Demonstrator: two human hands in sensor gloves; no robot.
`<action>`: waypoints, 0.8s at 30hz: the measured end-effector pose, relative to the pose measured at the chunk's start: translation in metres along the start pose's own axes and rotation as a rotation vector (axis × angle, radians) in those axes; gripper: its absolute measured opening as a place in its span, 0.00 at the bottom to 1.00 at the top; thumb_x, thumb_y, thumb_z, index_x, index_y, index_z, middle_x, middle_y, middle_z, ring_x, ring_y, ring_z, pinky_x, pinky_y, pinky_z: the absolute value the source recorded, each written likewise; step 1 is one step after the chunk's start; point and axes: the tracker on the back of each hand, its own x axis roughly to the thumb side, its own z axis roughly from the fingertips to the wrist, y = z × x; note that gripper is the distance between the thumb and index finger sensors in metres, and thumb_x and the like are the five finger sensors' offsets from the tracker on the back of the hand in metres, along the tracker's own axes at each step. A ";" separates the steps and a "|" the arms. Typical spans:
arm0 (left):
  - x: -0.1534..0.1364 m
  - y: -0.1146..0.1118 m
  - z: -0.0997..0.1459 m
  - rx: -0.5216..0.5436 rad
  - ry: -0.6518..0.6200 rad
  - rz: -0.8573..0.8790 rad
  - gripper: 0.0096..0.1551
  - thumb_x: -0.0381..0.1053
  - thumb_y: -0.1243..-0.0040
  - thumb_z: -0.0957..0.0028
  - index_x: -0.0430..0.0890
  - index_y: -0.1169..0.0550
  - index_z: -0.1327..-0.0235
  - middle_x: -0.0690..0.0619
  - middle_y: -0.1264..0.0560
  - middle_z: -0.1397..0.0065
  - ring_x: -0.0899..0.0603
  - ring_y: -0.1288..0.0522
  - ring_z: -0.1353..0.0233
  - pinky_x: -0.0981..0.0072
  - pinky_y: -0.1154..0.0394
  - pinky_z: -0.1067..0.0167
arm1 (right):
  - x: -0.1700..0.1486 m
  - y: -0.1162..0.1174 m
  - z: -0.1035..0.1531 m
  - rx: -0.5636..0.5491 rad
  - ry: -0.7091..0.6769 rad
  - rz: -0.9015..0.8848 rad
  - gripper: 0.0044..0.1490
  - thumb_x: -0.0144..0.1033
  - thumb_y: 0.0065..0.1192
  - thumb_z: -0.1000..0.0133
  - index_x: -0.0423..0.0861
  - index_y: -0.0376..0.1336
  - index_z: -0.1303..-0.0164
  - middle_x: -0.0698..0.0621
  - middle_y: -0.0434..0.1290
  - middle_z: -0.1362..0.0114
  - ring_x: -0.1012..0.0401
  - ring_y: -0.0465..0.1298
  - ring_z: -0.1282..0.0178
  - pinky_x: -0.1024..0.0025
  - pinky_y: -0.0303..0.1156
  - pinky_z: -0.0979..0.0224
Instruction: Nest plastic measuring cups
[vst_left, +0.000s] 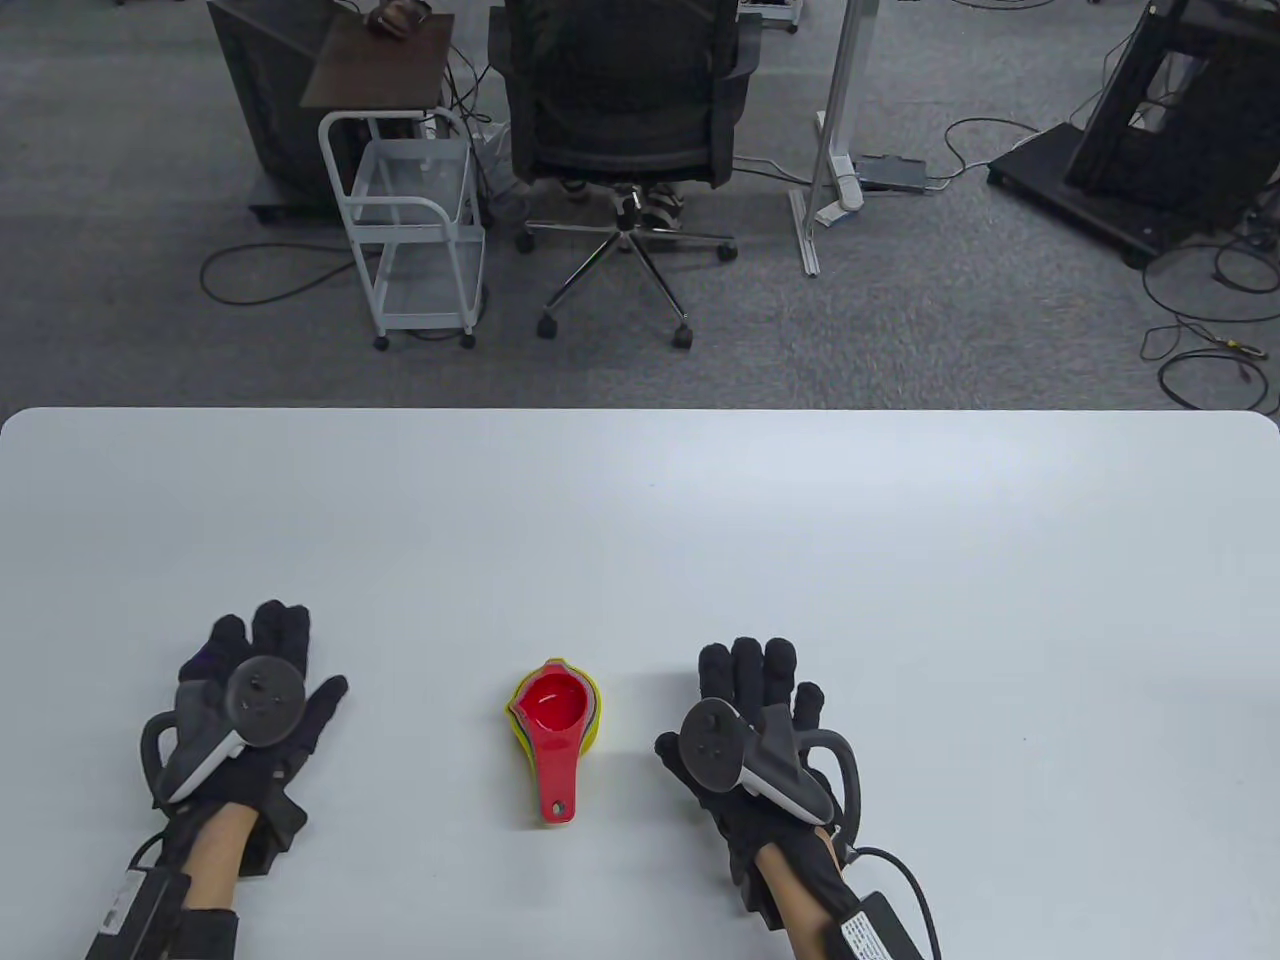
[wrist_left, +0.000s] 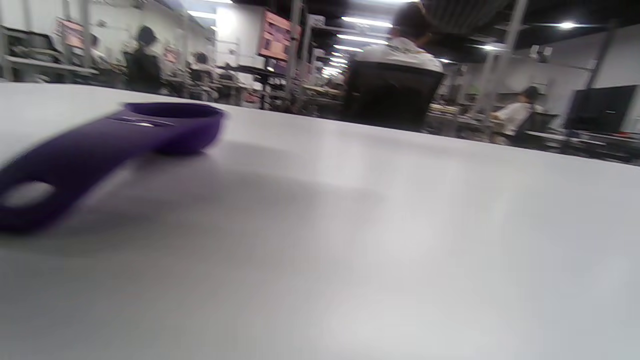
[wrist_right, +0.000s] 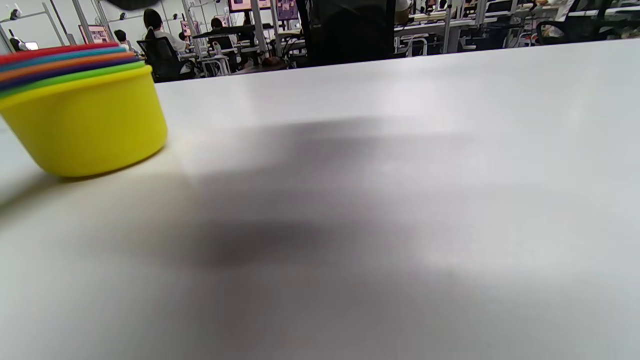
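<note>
A stack of nested measuring cups (vst_left: 553, 712) stands on the white table (vst_left: 640, 520) between my hands. Its red cup is on top, its yellow cup is outermost, and the handles point toward me. In the right wrist view the stack (wrist_right: 85, 125) shows several coloured rims above the yellow wall. A purple measuring cup (wrist_left: 100, 145) lies on the table under my left hand (vst_left: 290, 665), with only a sliver of it (vst_left: 205, 660) showing in the table view. My left hand is spread flat, palm down, over it. My right hand (vst_left: 730, 690) is spread flat, right of the stack, holding nothing.
The table's far edge (vst_left: 640, 410) runs across the middle of the table view. Beyond it on the floor are an office chair (vst_left: 625, 110), a white wire cart (vst_left: 415, 230) and cables. No fingers show in either wrist view.
</note>
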 end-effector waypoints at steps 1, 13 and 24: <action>-0.007 -0.001 -0.004 0.003 0.010 -0.016 0.48 0.69 0.54 0.41 0.54 0.55 0.14 0.48 0.57 0.09 0.21 0.60 0.16 0.22 0.56 0.29 | 0.000 -0.001 0.000 -0.005 0.000 0.001 0.60 0.63 0.39 0.38 0.36 0.26 0.14 0.23 0.30 0.13 0.28 0.28 0.22 0.21 0.35 0.26; -0.039 -0.038 -0.051 -0.286 0.063 -0.075 0.38 0.58 0.55 0.36 0.58 0.53 0.17 0.51 0.58 0.10 0.33 0.52 0.13 0.35 0.48 0.22 | -0.015 0.007 -0.011 0.073 0.062 -0.031 0.59 0.63 0.39 0.38 0.37 0.28 0.13 0.25 0.31 0.12 0.29 0.28 0.20 0.22 0.33 0.25; 0.073 -0.015 -0.013 -0.106 -0.261 0.093 0.42 0.49 0.49 0.38 0.39 0.51 0.17 0.27 0.56 0.15 0.19 0.49 0.26 0.27 0.47 0.33 | -0.015 0.005 -0.007 0.043 0.052 -0.019 0.59 0.63 0.39 0.38 0.35 0.28 0.13 0.23 0.32 0.12 0.27 0.30 0.21 0.21 0.35 0.26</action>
